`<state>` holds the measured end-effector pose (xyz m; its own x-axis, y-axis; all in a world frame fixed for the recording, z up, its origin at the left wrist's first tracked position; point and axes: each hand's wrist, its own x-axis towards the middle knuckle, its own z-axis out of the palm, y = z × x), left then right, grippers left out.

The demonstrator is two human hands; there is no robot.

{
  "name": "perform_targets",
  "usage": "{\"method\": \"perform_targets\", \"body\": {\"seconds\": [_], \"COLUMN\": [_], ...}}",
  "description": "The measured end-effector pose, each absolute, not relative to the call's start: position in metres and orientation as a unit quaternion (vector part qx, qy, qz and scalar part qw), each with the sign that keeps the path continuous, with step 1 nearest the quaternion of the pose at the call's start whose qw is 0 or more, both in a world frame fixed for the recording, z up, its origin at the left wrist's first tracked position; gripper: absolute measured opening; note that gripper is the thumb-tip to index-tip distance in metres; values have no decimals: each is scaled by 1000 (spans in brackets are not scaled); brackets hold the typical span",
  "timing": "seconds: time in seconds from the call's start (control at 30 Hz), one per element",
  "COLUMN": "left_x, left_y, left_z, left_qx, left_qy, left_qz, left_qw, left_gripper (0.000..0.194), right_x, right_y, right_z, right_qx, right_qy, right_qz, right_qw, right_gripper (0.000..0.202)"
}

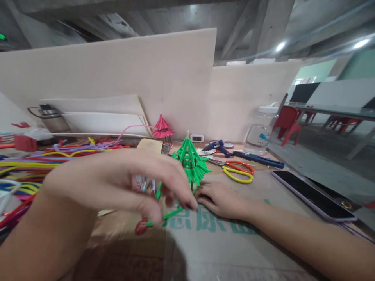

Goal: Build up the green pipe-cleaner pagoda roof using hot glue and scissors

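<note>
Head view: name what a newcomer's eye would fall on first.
Probably the bright green tiered model near the centre, with the right hand at its base. The blurred left hand looms large in front of it. Next might come the pink model behind and the colourful strips heaped at left.

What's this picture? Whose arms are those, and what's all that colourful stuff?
There's no robot here! A person wears a camera on their head, so you see their own bare hands. The left hand, a bit blurry, is raised; I can't tell if it holds the green strand beneath it. The right hand is beside the little green tower. Around them are colourful strips, a pink tower, scissors, a blue glue gun and a phone.
</note>
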<state>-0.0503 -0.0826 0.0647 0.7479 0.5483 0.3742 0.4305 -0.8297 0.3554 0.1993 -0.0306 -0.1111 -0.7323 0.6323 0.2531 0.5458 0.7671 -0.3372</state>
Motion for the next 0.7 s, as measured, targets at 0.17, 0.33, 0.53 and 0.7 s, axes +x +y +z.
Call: {"method": "perform_targets", "body": {"seconds": [0.17, 0.33, 0.53, 0.7], "left_x": [-48, -49, -40, -47], "left_y": [-32, -10, -24, -3], "left_z": [61, 46, 44, 42], "left_qx": [915, 924, 937, 878], "left_qy": [340, 334, 328, 431], "left_qz": [193, 181, 120, 191], "left_qw": [99, 32, -7, -79], "left_gripper": [23, 20, 14, 24], "right_x": [199, 200, 201, 201], "right_y": [-31, -30, -29, -28], "right_z": [-111, -114, -116, -115], "right_qx": [-326, -318, -316, -316], "right_qy": [-922, -926, -926, -926], "right_qz": [125, 113, 106, 111], "right_qw": [167, 172, 177, 175], "right_gripper": [18, 18, 19, 18]}}
